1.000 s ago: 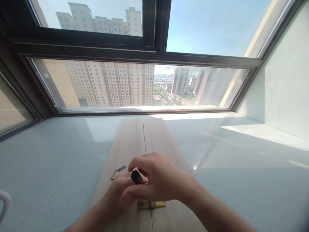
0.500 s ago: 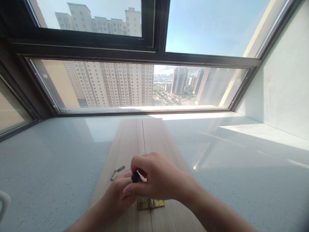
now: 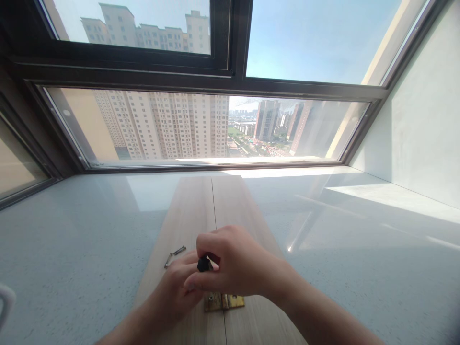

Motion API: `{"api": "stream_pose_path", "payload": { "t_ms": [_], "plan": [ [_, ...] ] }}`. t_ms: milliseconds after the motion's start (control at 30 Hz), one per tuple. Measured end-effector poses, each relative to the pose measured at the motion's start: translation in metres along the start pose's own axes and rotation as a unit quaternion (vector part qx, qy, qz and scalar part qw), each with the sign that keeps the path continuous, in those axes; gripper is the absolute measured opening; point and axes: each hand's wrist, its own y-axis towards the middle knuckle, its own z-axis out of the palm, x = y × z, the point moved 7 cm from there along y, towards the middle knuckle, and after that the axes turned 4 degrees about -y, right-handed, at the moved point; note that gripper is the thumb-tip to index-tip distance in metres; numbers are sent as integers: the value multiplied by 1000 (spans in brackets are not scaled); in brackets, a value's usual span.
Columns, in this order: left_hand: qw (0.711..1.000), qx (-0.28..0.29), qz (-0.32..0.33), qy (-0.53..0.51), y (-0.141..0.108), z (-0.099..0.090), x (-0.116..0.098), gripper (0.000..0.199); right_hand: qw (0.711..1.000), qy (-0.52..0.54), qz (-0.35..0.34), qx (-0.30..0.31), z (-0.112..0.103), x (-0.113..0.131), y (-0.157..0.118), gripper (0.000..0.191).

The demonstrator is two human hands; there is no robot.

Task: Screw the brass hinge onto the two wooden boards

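Note:
My right hand (image 3: 233, 263) is closed around a black-handled tool (image 3: 204, 264), thumb and forefinger pinching it; its lower end is hidden. Beneath and to the left, my left hand (image 3: 181, 278) rests over the boards, its fingertips hidden behind my right hand. A brass-coloured hinge (image 3: 214, 302) lies across the seam between two pale wooden boards (image 3: 190, 206), partly covered by my hands. Left of my fingers, on the left board, are two or so small screws (image 3: 179, 250).
Both boards lie on a speckled pale sill (image 3: 89, 249) that runs up to a dark window frame (image 3: 215, 167). A white curved object (image 3: 7, 302) shows at the left edge. At the right rises a pale wall (image 3: 424, 105).
The black handle and my right fingers have shifted slightly to the right, and the handle appears turned a little. My left hand has stayed in place.

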Motion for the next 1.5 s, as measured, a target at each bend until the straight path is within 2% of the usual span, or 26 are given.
{"api": "stream_pose_path", "payload": {
  "t_ms": [100,267,400,600,833,933,1133,1267,1433,1500],
  "plan": [
    [1000,-1,7,7,-1,-1,1,16,1000,-11,-3,3,-3,1,-1,31],
    [1000,4,-2,-8,2,-1,-5,12,997,44,-54,19,-10,12,-4,23],
    [1000,-10,1,-10,3,-2,-9,11,998,43,-34,21,-8,9,-4,12],
    [1000,-7,22,-11,2,-1,-7,14,1000,8,3,19,-3,1,-1,28],
    [1000,9,10,-8,-2,0,-1,10,997,46,-60,32,-10,13,-4,22],
    [1000,-2,-1,0,-2,0,-2,8,998,45,-39,26,-9,10,-4,12],
    [1000,-11,14,2,-3,-2,-1,19,999,18,-4,31,-2,2,-2,27],
    [1000,-8,14,8,-3,-3,-1,12,999,32,-22,28,-7,6,-3,31],
    [1000,-1,-7,1,-1,-2,-5,9,998,48,-36,24,-11,10,-4,14],
    [1000,-5,-4,0,0,-2,-6,7,998,46,-22,20,-10,7,-3,17]
  ]
}}
